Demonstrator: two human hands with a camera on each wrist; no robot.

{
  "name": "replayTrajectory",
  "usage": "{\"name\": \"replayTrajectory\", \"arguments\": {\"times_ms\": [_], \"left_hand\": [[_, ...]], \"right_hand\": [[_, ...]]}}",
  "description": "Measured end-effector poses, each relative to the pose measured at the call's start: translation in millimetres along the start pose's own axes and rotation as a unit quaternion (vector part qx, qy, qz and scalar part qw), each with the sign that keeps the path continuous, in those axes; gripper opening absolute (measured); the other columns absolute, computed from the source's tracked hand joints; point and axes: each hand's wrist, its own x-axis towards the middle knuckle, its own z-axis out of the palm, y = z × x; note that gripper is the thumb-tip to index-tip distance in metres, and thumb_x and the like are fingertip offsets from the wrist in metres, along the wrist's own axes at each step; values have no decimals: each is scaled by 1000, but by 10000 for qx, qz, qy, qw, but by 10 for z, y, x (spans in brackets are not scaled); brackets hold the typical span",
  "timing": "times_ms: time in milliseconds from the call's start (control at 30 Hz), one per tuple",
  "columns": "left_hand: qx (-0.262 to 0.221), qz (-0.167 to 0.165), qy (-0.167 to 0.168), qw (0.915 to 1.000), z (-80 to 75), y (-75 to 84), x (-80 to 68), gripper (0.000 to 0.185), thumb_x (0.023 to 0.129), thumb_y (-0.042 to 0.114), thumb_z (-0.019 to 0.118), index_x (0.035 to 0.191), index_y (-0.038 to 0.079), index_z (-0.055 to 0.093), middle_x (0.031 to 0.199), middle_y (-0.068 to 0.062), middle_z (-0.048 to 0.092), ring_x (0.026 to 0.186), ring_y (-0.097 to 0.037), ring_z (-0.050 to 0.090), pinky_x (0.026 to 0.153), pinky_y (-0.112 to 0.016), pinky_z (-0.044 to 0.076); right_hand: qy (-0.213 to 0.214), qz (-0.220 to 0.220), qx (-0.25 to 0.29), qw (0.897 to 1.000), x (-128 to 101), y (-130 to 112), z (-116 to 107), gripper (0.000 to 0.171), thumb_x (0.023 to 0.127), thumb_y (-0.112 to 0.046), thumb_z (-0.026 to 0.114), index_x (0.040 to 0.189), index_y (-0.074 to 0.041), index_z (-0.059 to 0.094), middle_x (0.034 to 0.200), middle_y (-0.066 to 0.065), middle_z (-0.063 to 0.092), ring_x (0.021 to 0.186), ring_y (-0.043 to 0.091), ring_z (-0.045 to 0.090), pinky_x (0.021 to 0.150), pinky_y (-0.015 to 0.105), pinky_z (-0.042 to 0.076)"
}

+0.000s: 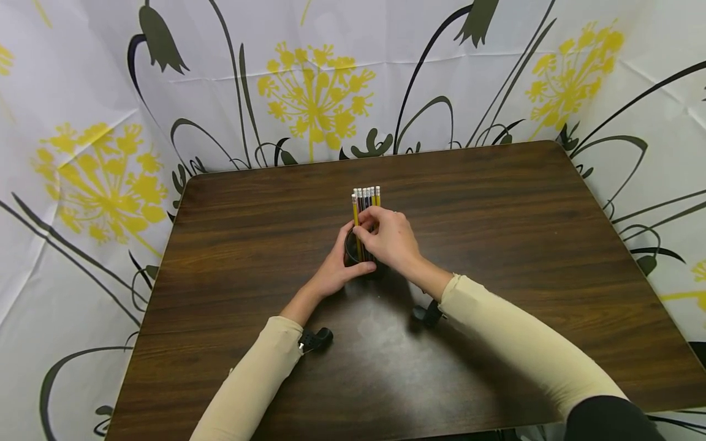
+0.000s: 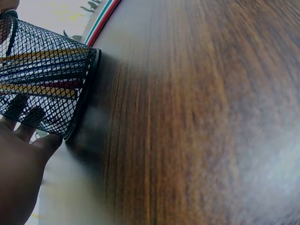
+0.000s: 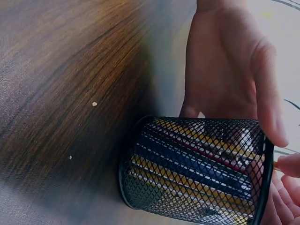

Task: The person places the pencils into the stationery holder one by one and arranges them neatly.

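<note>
**Mesh cup with pencils, both hands on it**

While I watch through the head view, my left hand [image 1: 333,272] wraps the black mesh cup [image 1: 353,248] from its left side, fingers curled round the wall; this grip is closed on the cup. My right hand [image 1: 388,239] pinches the bundle of pencils [image 1: 366,199] that stands in the cup, thumb and fingers closed on the shafts. Cup: upright near the middle of the dark wood bench [image 1: 524,245], its base on the surface. Pencils: yellow, blue and red shafts seen through the mesh in both wrist views, eraser ends up. Backdrop: floral cloth [image 1: 314,92] behind the bench.
</note>
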Motion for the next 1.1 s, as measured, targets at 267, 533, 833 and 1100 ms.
{"name": "replayTrajectory", "arguments": {"times_ms": [267,533,833,1100], "left_hand": [[-55,52,58,10000,10,92,-25,88,89,5,69,155,15,11,148,-16,39,130,-31,44,109,-49,31],[-87,60,13,9999,2,78,-15,89,89,6,69,155,14,10,150,-16,36,132,-31,42,110,-50,29],[-174,-50,-17,9998,8,57,-19,89,90,8,69,155,15,9,149,-18,36,130,-39,42,108,-53,31],[-166,-140,62,9997,14,9,-9,88,91,10,69,155,20,10,146,-16,38,126,-35,47,106,-53,33]], "right_hand": [[251,79,-254,9993,57,-9,34,11,88,-21,74,94,-12,72,81,-3,70,65,7,62,61,29,50],[304,154,-395,9986,67,-9,43,12,88,-23,75,92,-12,72,79,-3,70,67,10,63,62,31,51],[226,102,-303,9992,47,4,1,8,88,-18,74,92,-11,73,78,-2,71,68,9,65,63,30,52],[141,164,80,9997,22,41,-237,9,90,-16,71,95,-8,71,78,0,70,63,9,65,58,28,51]]}}
